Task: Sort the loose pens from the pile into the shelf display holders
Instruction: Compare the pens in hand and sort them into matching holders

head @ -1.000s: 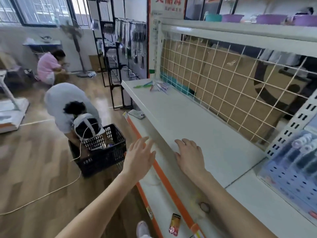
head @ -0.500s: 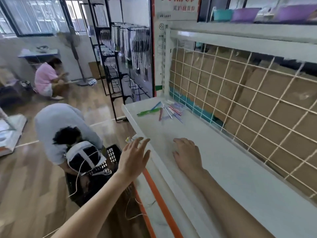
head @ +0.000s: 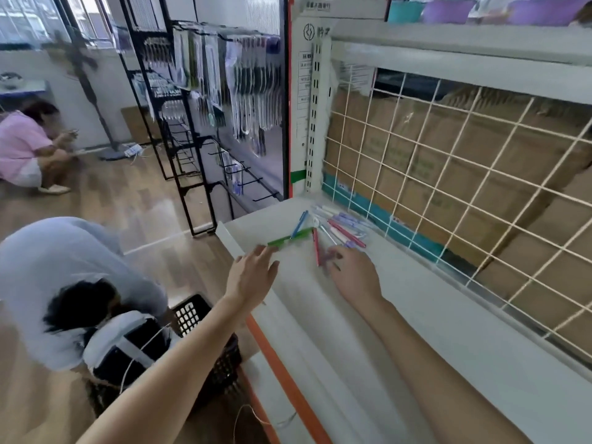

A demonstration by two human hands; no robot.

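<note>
A loose pile of pens (head: pixel 336 224) lies on the white shelf (head: pixel 432 331) near its far left corner, with a green pen (head: pixel 290 237), a blue pen (head: pixel 299 222) and a red pen (head: pixel 316 246) among them. My left hand (head: pixel 253 274) hovers open at the shelf's front edge, fingertips just short of the green pen. My right hand (head: pixel 354 272) lies palm down on the shelf, its blurred fingertips reaching the near edge of the pile. No display holders are in view.
A wire grid (head: pixel 448 174) backs the shelf, with cardboard boxes behind it. A person in grey (head: pixel 64 283) bends over a black crate (head: pixel 208 341) on the floor at my left. Another person in pink (head: pixel 22 149) crouches farther off. Black racks (head: pixel 192 123) stand behind.
Both hands have moved forward along the shelf toward the pen pile, and the pile now lies at my fingertips. The blue pegboard display at the right has left the view.
</note>
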